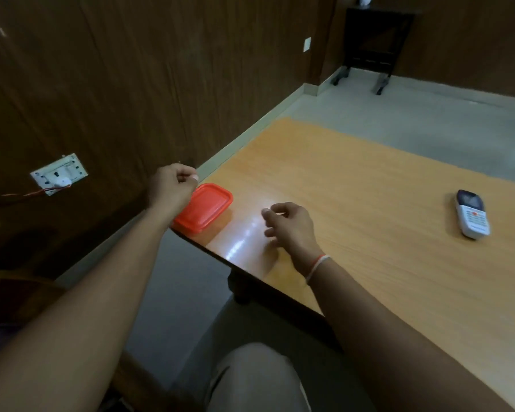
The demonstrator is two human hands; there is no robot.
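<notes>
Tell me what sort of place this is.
Probably a room in a home or small office: a wood-panelled wall, a long wooden table bearing a red-lidded box and a remote control, and a wall socket with a plug in it.

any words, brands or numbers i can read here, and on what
No text here can be read.
Remote: screen and button marks too blurred to read.
Red lid: plain, no text shows.
Wall socket: no legible marks.
</notes>
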